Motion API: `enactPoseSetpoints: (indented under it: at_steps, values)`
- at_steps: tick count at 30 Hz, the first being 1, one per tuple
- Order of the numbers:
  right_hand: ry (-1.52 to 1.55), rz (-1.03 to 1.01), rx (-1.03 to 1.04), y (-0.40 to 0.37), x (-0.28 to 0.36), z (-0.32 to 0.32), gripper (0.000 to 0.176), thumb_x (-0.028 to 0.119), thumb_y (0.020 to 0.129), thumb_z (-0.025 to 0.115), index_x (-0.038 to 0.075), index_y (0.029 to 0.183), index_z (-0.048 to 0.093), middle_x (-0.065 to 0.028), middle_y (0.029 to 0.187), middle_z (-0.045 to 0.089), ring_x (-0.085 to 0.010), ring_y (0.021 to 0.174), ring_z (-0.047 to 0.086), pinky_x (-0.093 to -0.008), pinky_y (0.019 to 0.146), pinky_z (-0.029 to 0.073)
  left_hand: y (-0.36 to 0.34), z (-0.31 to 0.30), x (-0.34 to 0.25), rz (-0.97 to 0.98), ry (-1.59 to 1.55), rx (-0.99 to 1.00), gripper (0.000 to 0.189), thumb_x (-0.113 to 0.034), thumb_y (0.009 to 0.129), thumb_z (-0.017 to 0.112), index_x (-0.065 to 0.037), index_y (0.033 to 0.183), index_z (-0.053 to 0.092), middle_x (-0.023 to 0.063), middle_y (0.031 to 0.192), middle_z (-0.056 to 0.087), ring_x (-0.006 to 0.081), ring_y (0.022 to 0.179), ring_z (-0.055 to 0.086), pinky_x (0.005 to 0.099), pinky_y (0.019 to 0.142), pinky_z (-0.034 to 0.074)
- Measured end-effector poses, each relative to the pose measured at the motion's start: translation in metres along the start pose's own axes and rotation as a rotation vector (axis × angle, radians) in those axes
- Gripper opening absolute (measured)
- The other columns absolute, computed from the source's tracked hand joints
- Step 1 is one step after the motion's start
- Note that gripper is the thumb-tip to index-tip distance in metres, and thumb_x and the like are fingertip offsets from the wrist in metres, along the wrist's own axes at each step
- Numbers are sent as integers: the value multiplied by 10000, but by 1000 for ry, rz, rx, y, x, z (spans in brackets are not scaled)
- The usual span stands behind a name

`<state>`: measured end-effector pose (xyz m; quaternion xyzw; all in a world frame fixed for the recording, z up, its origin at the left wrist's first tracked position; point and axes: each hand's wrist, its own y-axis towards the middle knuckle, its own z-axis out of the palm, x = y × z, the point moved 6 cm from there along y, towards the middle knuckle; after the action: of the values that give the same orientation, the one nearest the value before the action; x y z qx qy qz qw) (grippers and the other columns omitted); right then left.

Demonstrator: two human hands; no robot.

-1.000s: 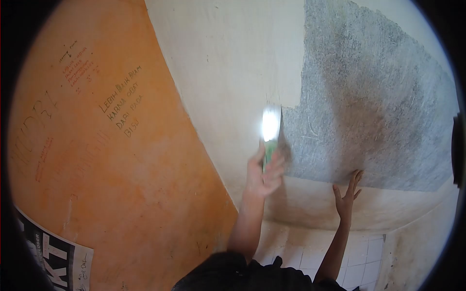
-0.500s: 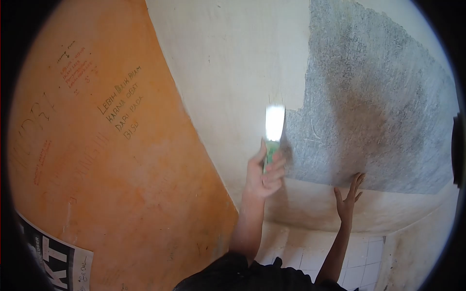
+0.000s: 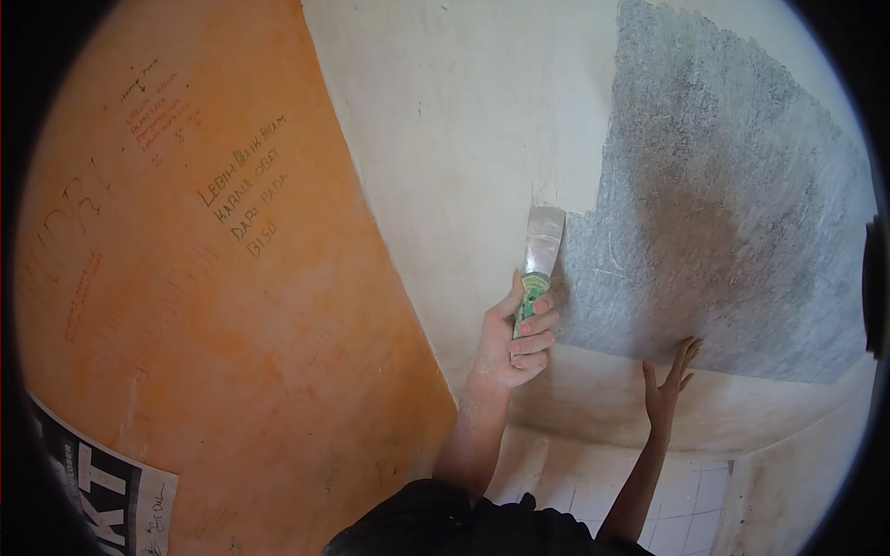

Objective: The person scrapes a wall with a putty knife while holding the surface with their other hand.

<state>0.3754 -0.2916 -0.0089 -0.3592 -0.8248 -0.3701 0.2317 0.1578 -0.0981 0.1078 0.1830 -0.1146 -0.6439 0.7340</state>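
Observation:
My left hand (image 3: 514,338) is wrapped round the green handle of a putty knife (image 3: 545,243). The blade points up, leaning slightly right, with its edge at the pale coating of the wall (image 3: 464,120). Thin scratch lines show just above the blade. Right beside it begins a rough grey patch (image 3: 640,157), where the coating is off. My right hand (image 3: 666,394) is open, fingers spread, its fingertips at the lower edge of the grey patch; it holds nothing.
An orange wall (image 3: 306,343) with handwriting stands on the left, meeting the pale wall at a corner. A black-and-white poster (image 3: 153,500) is at lower left. White tiles (image 3: 686,500) show low down, behind my right forearm.
The view has shifted slightly, so the walls and both hands appear a little further right. The blade has lost its bright glare and leans more to the right. My right hand stays against the wall.

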Motion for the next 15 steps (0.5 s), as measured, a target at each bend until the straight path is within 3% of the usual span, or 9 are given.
enactPoseSetpoints:
  at_steps: [6, 15]
  values:
    - [-4, 11, -2, 6, 0, -5, 929, 441, 879, 640, 189, 1556, 56, -118, 1619, 12, -301, 1491, -20, -624, 1129, -23, 0, 14, -6, -103, -24, 77, 514, -519, 1023, 294, -50, 930, 481, 8, 665, 407, 98, 415, 322, 229, 332, 193]
    - [20, 10, 15, 2, 1, -7, 924, 466, 880, 631, 207, 1557, 57, -107, 1621, 18, -302, 1491, -16, -629, 1126, -20, 1, 3, -7, -72, -6, 9, 529, -517, 1024, 298, -40, 919, 503, 11, 658, 404, 89, 413, 314, 239, 325, 182]
